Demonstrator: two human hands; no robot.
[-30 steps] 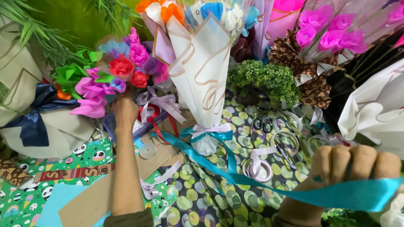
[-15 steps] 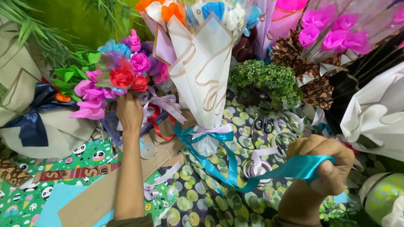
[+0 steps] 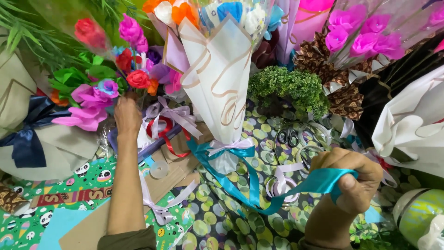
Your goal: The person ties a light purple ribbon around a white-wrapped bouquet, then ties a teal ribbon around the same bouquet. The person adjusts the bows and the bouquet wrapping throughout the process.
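Your right hand (image 3: 351,178) pulled the teal ribbon (image 3: 319,181) in closer; your left hand (image 3: 127,115) lifted the flower bunch (image 3: 115,78) higher.

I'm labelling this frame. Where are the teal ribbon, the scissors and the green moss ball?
teal ribbon (image 3: 319,181): head view, flat stretch beside the right hand (image 3: 349,178)
scissors (image 3: 287,137): head view, black handle loops
green moss ball (image 3: 289,88): head view, top middle

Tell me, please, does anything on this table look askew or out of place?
Nothing looks damaged or spilled. The cream-wrapped bouquet leans upright, its teal ribbon half-tied and trailing to the right hand. The left hand grips a bunch of paper flowers.
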